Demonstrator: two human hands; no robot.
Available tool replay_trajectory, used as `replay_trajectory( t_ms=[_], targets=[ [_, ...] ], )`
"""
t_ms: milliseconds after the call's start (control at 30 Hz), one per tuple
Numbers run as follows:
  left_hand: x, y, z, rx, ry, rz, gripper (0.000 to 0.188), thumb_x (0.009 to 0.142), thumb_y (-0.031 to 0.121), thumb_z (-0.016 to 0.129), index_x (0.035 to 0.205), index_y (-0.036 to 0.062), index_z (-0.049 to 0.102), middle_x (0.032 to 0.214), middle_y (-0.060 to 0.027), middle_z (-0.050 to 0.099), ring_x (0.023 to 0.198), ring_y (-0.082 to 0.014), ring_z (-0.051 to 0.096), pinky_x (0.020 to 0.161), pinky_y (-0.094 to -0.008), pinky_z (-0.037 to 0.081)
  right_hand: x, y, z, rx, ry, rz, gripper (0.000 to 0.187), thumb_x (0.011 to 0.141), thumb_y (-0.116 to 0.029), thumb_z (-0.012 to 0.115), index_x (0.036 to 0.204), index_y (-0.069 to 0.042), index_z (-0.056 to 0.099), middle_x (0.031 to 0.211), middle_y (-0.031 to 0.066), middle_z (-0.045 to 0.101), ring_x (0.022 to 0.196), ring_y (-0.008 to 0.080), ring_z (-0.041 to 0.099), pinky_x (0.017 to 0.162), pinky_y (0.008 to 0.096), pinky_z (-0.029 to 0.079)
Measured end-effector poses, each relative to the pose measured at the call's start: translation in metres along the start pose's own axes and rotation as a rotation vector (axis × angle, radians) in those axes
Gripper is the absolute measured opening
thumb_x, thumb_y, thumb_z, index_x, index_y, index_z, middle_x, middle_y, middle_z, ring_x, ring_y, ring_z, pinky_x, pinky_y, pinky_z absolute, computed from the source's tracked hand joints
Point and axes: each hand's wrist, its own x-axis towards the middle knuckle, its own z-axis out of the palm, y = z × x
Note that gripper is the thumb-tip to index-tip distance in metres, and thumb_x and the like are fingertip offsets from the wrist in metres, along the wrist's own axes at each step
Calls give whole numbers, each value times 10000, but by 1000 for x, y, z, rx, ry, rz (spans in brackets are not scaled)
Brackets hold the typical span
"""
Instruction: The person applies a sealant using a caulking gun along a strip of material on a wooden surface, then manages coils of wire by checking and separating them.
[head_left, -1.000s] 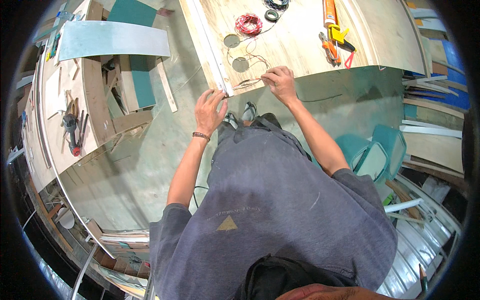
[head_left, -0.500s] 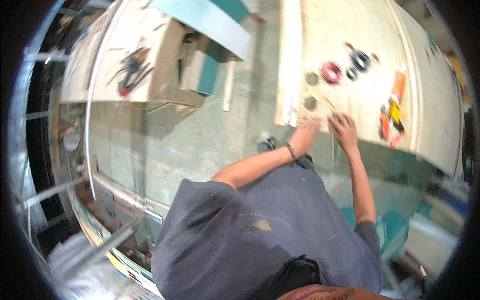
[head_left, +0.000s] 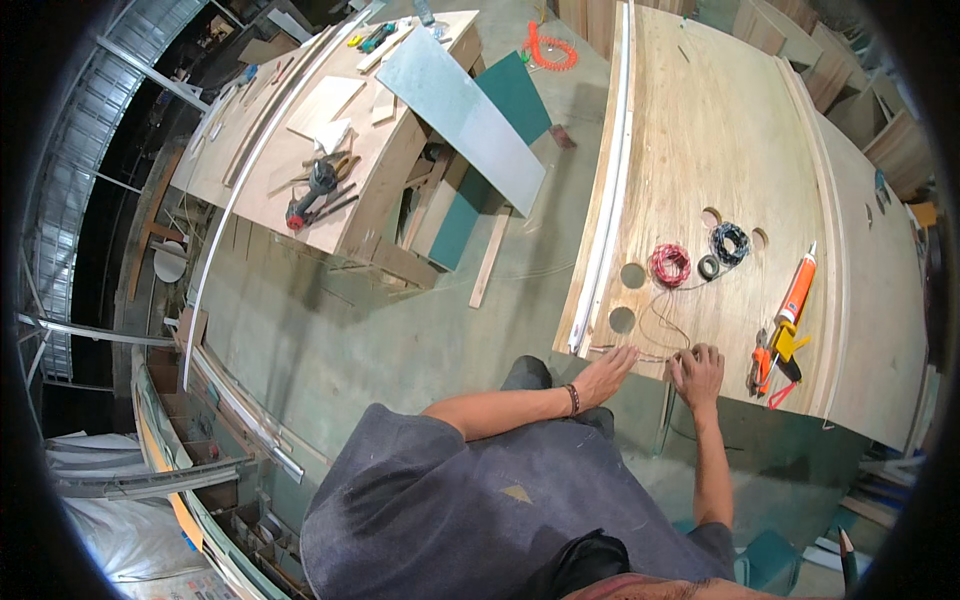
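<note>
A thin reddish wire (head_left: 655, 358) lies along the near edge of a pale wooden panel (head_left: 700, 90). My left hand (head_left: 603, 376), a dark bracelet at its wrist, has its fingertips closed together on the wire at that edge. Just to the right, my right hand (head_left: 698, 374) pinches the wire with curled fingers. Fine strands loop across the panel from my hands toward a red wire coil (head_left: 670, 265). Beside that coil are a small black ring-shaped roll (head_left: 708, 267) and a dark blue-black wire coil (head_left: 730, 243).
Right of my hands lie an orange-and-yellow caulking gun (head_left: 795, 315) and orange-handled pliers (head_left: 760, 368). Round holes (head_left: 622, 320) pierce the panel; a white strip (head_left: 608, 180) follows its left side. Across the floor, another workbench (head_left: 330, 232) carries a drill (head_left: 318, 183) and wood scraps.
The picture has sharpened from blur, and the view has shifted so the panel and benches appear lower. Both hands stay at the panel's near edge, their fingertips looking slightly farther apart.
</note>
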Motion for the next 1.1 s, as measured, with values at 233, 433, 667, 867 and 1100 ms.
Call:
replay_trajectory(
  t_ms=[233, 433, 667, 867, 1100],
  targets=[
    [13, -13, -6, -11, -153, 134, 551, 965, 251, 508, 1404, -74, 584, 1586, -245, 404, 1477, -370, 364, 1233, -472, 278, 0, -24, 25, 147, 117, 315, 140, 838, -208, 781, 932, -110, 748, 974, 93, 605, 963, 308, 581, 823, 441, 470],
    [15, -62, -13, -574, -29, 247, 512, 901, 289, 661, 1315, -12, 654, 1468, -217, 519, 1392, -380, 455, 1180, -460, 348, 6, -63, 26, 336, 273, 676, 202, 866, -105, 739, 1059, -48, 752, 1007, 124, 633, 1024, 311, 609, 879, 429, 494],
    [-54, -272, -57, -1117, 301, 148, 516, 891, 297, 740, 1338, 75, 609, 1203, -171, 653, 1133, -361, 621, 967, -478, 505, 109, -135, 9, 430, 518, 885, 180, 1000, -140, 670, 1097, 7, 710, 987, 71, 633, 880, 185, 596, 791, 318, 489],
    [-147, -509, -22, -1111, 387, -543, 315, 933, 234, 734, 1203, 75, 706, 1012, -128, 714, 906, -255, 700, 824, -376, 563, 252, -212, -1, 476, 568, 769, 188, 1002, -127, 660, 1106, 20, 712, 986, 68, 643, 864, 162, 601, 781, 304, 495],
    [-220, -773, 88, -703, 912, -1346, 279, 927, 109, 678, 1195, 35, 702, 885, -91, 688, 829, -192, 667, 780, -343, 543, 387, -240, 37, 591, 482, 716, 183, 991, -147, 675, 1078, 4, 728, 935, 28, 637, 800, 116, 536, 736, 275, 455]
  ],
)
